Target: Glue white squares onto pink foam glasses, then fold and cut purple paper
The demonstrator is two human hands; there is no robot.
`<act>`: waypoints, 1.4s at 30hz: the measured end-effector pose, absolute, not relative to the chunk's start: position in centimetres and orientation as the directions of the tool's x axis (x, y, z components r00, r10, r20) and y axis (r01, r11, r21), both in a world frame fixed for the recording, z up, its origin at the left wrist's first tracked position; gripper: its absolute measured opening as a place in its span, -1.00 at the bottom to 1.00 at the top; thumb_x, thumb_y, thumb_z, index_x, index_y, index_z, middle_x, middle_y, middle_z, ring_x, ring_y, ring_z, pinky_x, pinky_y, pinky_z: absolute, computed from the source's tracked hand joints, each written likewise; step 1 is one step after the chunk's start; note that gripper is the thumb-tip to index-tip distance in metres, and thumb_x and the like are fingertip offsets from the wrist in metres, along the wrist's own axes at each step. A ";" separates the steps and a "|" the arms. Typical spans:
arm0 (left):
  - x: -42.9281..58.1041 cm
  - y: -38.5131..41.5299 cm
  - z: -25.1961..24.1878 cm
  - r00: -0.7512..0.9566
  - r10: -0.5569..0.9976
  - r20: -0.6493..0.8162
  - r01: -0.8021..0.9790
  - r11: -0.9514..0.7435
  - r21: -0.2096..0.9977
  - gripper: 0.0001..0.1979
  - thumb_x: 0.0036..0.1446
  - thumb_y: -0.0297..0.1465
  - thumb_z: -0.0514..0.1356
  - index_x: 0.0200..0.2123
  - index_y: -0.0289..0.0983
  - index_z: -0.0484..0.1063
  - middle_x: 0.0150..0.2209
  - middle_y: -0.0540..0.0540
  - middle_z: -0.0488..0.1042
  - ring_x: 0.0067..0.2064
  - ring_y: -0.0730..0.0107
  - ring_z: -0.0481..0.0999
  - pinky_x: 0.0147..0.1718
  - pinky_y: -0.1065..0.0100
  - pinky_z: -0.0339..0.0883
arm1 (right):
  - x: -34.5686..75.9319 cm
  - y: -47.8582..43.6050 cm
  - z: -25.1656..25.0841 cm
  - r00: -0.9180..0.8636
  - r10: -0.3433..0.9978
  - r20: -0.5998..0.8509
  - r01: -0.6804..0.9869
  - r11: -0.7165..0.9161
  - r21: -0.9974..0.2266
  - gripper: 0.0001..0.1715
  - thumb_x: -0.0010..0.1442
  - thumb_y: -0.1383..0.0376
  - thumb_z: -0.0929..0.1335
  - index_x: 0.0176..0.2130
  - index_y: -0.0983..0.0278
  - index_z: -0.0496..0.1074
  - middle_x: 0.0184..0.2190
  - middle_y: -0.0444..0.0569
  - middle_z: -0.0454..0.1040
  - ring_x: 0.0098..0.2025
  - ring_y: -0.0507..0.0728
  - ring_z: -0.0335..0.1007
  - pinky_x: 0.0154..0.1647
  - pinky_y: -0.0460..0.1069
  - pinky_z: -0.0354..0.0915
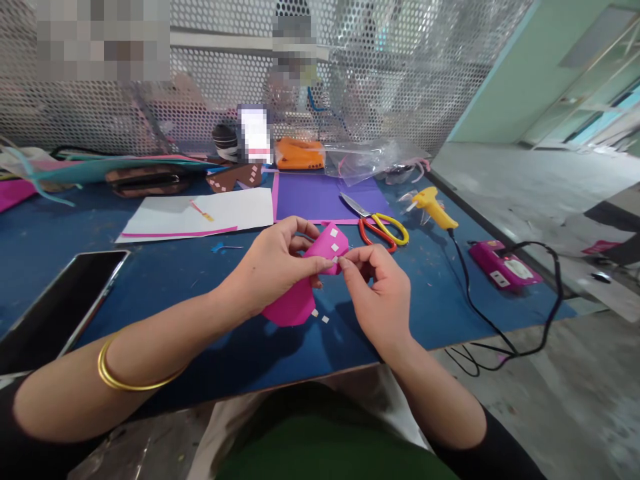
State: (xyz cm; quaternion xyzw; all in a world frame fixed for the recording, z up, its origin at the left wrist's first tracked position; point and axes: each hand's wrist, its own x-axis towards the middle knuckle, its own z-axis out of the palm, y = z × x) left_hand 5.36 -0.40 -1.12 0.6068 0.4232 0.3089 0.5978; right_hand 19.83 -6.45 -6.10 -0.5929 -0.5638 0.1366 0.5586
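A bright pink cutout sheet [290,305], mask-like in outline and curved, is gripped between the thumb and fingers of my left hand [277,257]. Small white squares [335,247] sit in a row on its upper end. At that end's right edge, beside my left thumb tip, my right hand [377,287] is closed in a pinch. Whatever lies between its fingertips is too small to make out. Two loose white squares [325,319] show just below the cutout, near the table.
Scissors [373,220] with red and yellow handles lie beyond my right hand, near a yellow glue gun [435,208] and a magenta box [505,265] with a black cable. Behind are white paper [200,213], a purple sheet [320,197] and a brown mask [235,178]. A phone [60,307] lies left.
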 end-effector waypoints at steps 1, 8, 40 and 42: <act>5.4 -0.4 -1.1 0.449 0.885 -0.126 0.149 0.065 0.987 -0.65 -0.04 -0.46 0.39 -0.25 -0.25 0.29 -0.47 0.07 0.56 -0.58 0.51 0.51 -0.58 0.48 0.43 | 19.8 -6.5 -6.1 0.330 0.822 0.465 0.515 0.256 -0.818 -0.91 0.20 0.34 0.35 -0.37 0.24 0.42 -0.46 -0.18 0.39 -0.45 -0.01 0.24 -0.41 -0.07 0.20; 5.4 -0.5 -1.0 0.440 0.891 -0.117 0.184 0.038 0.982 -0.71 -0.03 -0.47 0.37 -0.28 -0.25 0.32 -0.46 0.08 0.52 -0.59 0.52 0.49 -0.58 0.46 0.41 | 19.6 -6.6 -6.2 0.340 0.820 0.460 0.508 0.252 -0.824 -0.92 0.19 0.36 0.35 -0.37 0.24 0.41 -0.48 -0.20 0.35 -0.46 -0.01 0.22 -0.42 -0.07 0.20; 5.4 -0.8 -0.3 0.404 0.901 -0.156 0.224 0.068 0.972 -0.72 -0.06 -0.39 0.37 -0.32 -0.24 0.32 -0.49 0.08 0.50 -0.59 0.49 0.48 -0.60 0.45 0.38 | 19.8 -6.5 -6.4 0.460 0.812 0.359 0.200 0.299 -0.933 -0.74 0.12 0.30 0.40 -0.15 0.19 0.38 -0.35 -0.12 0.46 -0.35 0.04 0.40 -0.33 0.00 0.39; 5.4 -0.7 -0.4 0.417 0.896 -0.152 0.214 0.065 0.975 -0.71 -0.07 -0.38 0.38 -0.33 -0.24 0.33 -0.47 0.06 0.52 -0.58 0.48 0.48 -0.59 0.44 0.39 | 19.9 -6.3 -6.4 0.408 0.874 0.265 0.068 0.261 -0.963 -0.70 0.09 0.26 0.42 -0.14 0.20 0.37 -0.34 -0.10 0.49 -0.36 0.05 0.43 -0.35 0.00 0.40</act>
